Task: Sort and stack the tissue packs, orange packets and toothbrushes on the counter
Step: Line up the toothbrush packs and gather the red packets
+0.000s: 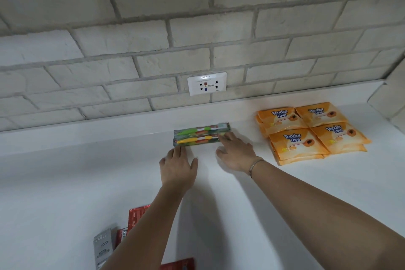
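Along the back edge of the surface point(65, 182), near its middle: two toothbrush packs point(201, 135), side by side and touching. Green-handled one point(201, 128) at the back, yellow-handled one point(197, 139) in front.

Left hand point(178, 166) released and flat, fingers straight, tips against the left end of the front pack. Right hand point(235, 153) released too, fingers stretched out, tips resting on the right end of the same pack, thumb spread toward the near side. Thin bracelet point(255, 164) on the right wrist.

Toward the back right corner: orange packets point(311, 131) in four low stacks, set two by two and touching, well apart from the toothbrushes.

At the near edge, left of the left forearm: red packs point(137, 215) and a grey pack point(102, 247), partly hidden by the arm.

Above the back edge: wall socket point(207, 83) in a pale brick wall point(153, 28).
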Demonstrator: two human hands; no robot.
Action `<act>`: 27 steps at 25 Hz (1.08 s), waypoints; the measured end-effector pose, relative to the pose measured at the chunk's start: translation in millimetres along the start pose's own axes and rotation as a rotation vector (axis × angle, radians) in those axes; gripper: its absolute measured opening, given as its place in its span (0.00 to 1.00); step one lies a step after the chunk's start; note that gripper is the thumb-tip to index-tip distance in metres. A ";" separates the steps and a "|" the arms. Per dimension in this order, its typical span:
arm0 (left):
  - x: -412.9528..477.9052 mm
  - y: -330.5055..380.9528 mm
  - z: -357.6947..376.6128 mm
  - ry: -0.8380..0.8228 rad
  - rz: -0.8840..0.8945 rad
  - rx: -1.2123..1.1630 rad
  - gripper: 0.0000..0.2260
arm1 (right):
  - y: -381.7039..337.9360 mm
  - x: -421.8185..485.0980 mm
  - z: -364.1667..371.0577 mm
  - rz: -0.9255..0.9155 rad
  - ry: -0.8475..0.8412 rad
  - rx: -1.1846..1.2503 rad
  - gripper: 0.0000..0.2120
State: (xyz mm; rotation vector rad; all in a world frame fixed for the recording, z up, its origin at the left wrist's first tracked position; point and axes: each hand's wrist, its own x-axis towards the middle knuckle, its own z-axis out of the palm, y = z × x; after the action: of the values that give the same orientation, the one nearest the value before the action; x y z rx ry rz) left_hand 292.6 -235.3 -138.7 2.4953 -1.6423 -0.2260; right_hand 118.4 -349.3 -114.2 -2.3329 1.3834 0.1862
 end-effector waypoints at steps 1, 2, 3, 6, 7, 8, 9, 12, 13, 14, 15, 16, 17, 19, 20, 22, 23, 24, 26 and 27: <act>1.3 -1.8 -2.3 -0.019 0.014 0.005 0.26 | 1.0 2.1 -1.3 -0.003 -0.010 0.036 0.31; 3.9 -4.3 -5.1 -0.045 0.026 -0.002 0.26 | 2.7 3.7 -2.5 -0.004 -0.015 0.082 0.32; 6.1 -7.2 -8.5 -0.075 0.035 -0.018 0.26 | 4.9 3.8 -2.7 -0.005 -0.020 0.124 0.32; 3.5 -14.9 -20.0 -0.103 0.048 -0.062 0.25 | 10.8 -9.8 4.2 -0.009 0.015 0.174 0.32; -1.6 -17.5 -24.9 -0.086 0.049 -0.056 0.24 | 9.1 -21.2 8.0 -0.014 0.063 0.195 0.32; -7.2 -19.8 -29.3 -0.062 0.048 -0.054 0.23 | 6.6 -33.9 13.9 -0.012 0.110 0.231 0.32; -15.8 -23.1 -33.4 -0.043 0.041 -0.065 0.22 | 3.1 -48.8 23.1 -0.011 0.140 0.258 0.31; -49.5 -34.6 -45.6 -0.053 -0.015 -0.149 0.19 | -3.2 -102.4 74.5 -0.026 0.190 0.129 0.28; -62.2 -38.3 -48.0 -0.065 -0.033 -0.167 0.18 | -2.9 -118.1 92.6 -0.033 0.228 0.064 0.28; -76.4 -41.6 -48.5 -0.069 -0.049 -0.181 0.18 | -1.3 -131.3 106.6 -0.036 0.258 0.026 0.28; -91.0 -43.0 -48.7 -0.062 -0.066 -0.189 0.18 | 1.6 -140.0 114.2 -0.040 0.274 0.009 0.28; -104.5 -43.8 -48.2 -0.044 -0.086 -0.190 0.17 | 5.0 -144.3 117.2 -0.050 0.274 0.002 0.29; -117.6 -44.9 -48.0 -0.026 -0.113 -0.184 0.16 | 7.5 -147.0 116.5 -0.072 0.271 0.007 0.29; -140.7 -48.9 -48.5 0.007 -0.183 -0.157 0.14 | 13.7 -149.1 111.8 -0.110 0.262 0.016 0.29; -150.9 -53.3 -49.4 0.023 -0.225 -0.136 0.12 | 17.0 -151.1 110.7 -0.120 0.255 0.009 0.29; -171.5 -67.1 -53.2 0.037 -0.334 -0.077 0.11 | 19.0 -158.1 112.0 -0.132 0.260 0.001 0.30; -178.5 -74.2 -54.4 0.029 -0.390 -0.058 0.11 | 19.4 -160.3 112.7 -0.129 0.265 0.004 0.31; -185.5 -80.7 -54.9 0.005 -0.447 -0.046 0.12 | 19.7 -161.9 113.5 -0.121 0.269 0.009 0.31; -200.4 -91.2 -53.1 -0.044 -0.563 -0.028 0.17 | 18.7 -164.0 114.4 -0.113 0.268 0.018 0.29; -206.7 -94.8 -51.1 -0.062 -0.606 -0.025 0.20 | 18.1 -165.3 114.4 -0.110 0.269 0.023 0.28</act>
State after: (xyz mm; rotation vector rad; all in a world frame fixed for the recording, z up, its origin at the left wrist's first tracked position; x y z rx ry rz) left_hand 307.3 -6.2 -98.6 2.9172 -0.8418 -0.3842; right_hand 31.8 -175.6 -169.6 -2.4765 1.3614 -0.1815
